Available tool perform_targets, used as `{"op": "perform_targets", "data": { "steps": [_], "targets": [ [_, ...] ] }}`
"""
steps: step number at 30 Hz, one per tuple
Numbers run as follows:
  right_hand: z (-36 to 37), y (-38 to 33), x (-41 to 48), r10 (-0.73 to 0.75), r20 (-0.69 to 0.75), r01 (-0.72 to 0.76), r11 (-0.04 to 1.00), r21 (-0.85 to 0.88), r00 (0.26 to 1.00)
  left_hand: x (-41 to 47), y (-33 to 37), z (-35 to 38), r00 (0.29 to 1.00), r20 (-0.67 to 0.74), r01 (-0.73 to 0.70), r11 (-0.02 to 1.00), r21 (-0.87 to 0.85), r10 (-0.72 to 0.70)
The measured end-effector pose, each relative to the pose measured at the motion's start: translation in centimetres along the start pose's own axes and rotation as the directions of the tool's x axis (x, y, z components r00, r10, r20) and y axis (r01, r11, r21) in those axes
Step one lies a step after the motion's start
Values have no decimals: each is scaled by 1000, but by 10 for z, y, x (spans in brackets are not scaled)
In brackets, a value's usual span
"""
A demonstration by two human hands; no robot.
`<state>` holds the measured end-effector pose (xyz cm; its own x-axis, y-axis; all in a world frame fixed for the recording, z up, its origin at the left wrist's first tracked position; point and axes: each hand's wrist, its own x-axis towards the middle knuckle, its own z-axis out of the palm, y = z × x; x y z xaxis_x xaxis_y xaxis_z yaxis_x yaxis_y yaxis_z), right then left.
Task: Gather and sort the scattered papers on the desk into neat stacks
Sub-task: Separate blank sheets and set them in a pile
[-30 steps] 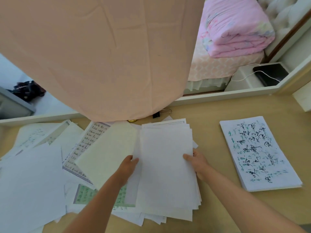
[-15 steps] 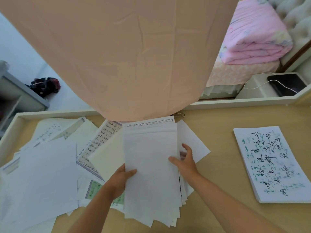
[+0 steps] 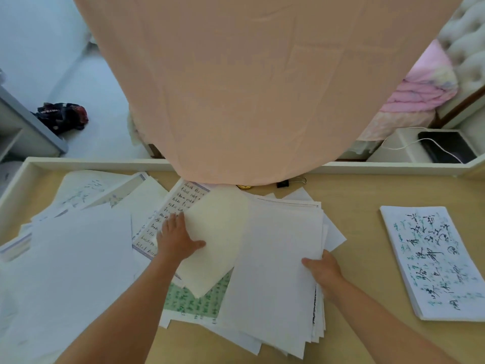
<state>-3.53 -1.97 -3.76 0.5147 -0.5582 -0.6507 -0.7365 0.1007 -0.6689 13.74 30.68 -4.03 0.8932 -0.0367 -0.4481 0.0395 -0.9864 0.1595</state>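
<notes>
papers (image 3: 78,258) are lying scattered over the left and middle of a light wooden desk (image 3: 367,195), overlapping at loose angles. the right hand (image 3: 322,269) is gripping a white bundle (image 3: 275,258) of sheets at its right edge, near the middle of the desk. its thumb is lying across the top sheet and the other fingers are curling out of sight beneath the pile. the bundle's edges are fanning out unevenly at its near end.

the left hand (image 3: 178,240) is resting flat, with fingers straight and slightly spread and the thumb stretched to the right. it is pressing on the left edge of a cream sheet (image 3: 217,232) and pinching nothing. the cream sheet's right edge is meeting the bundle. a lined sheet with handwriting (image 3: 173,211) is showing at its far left, and a green-grid sheet (image 3: 194,300) is peeking out on its near side.

well apart on the right, a neat stack with brush calligraphy (image 3: 430,261) is sitting squared on the wood. a peach cloth (image 3: 249,88) is hanging over the desk's far edge, and a black binder clip (image 3: 283,183) is lying just beneath its hem.
</notes>
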Motion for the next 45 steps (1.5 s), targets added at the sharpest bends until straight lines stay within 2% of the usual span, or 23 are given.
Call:
{"op": "perform_targets", "data": {
  "steps": [3, 7, 11, 16, 17, 20, 22, 25, 27, 29, 31, 33, 38, 40, 41, 42, 44, 45],
  "targets": [
    [5, 8, 0, 43, -41, -42, 999, 21, 998, 10, -6, -8, 1000, 10, 6, 1000, 29, -6],
    [14, 15, -4, 77, -79, -76, 997, 9, 994, 0, -9, -15, 991, 134, 19, 981, -191, 7],
    [25, 16, -13, 69, -85, -72, 997, -27, 994, -16, -8, -4, 997, 72, -4, 988, -154, 15],
    [37, 12, -34, 50, -87, -56, 996, -63, 995, -30, 1, 6, 996, 87, 41, 947, -319, -14],
    [38, 13, -36, 44, -92, -51, 996, -78, 995, -31, 1, 5, 997, 70, 43, 955, -295, -24],
    [38, 15, -39, 50, -106, -61, 993, -102, 993, -26, -3, 2, 1000, -2, 19, 998, -59, -19],
    [38, 15, -42, 61, -108, -73, 991, -112, 992, -22, -4, 2, 1000, 2, -12, 1000, 18, 12],
    [37, 16, -44, 50, -115, -64, 991, -115, 992, -15, 3, 5, 995, 96, -32, 997, -75, 40],
    [38, 19, -45, 41, -112, -56, 989, -135, 993, -16, 9, 4, 988, 137, -34, 975, -220, 66],
    [38, 21, -46, 30, -112, -46, 989, -143, 993, -20, 13, 3, 976, 196, 6, 895, -446, 92],
    [36, 21, -48, 14, -109, -29, 991, -134, 994, -28, 15, -2, 955, 267, 60, 800, -597, 127],
    [33, 21, -49, 3, -107, -15, 993, -118, 994, -35, 15, -8, 944, 297, 100, 731, -675, 145],
    [21, 18, -50, -22, -84, 10, 990, -141, 996, -60, 9, -40, 891, 325, 35, 666, -745, 317],
    [13, 16, -50, -25, -79, 13, 989, -147, 997, -74, 9, -58, 866, 324, 41, 590, -807, 382],
    [9, 16, -51, -25, -77, 14, 990, -141, 997, -80, 11, -65, 850, 327, 95, 490, -867, 413],
    [5, 17, -50, -23, -72, 13, 991, -133, 997, -85, 13, -69, 834, 325, 173, 348, -921, 446],
    [-4, 21, -46, -22, -49, 15, 991, -131, 999, -94, 19, -72, 820, 288, 298, 60, -953, 496],
    [-9, 21, -47, -28, -25, 24, 991, -133, 999, -98, 22, -68, 815, 261, 322, -30, -946, 518]
  ]
}}
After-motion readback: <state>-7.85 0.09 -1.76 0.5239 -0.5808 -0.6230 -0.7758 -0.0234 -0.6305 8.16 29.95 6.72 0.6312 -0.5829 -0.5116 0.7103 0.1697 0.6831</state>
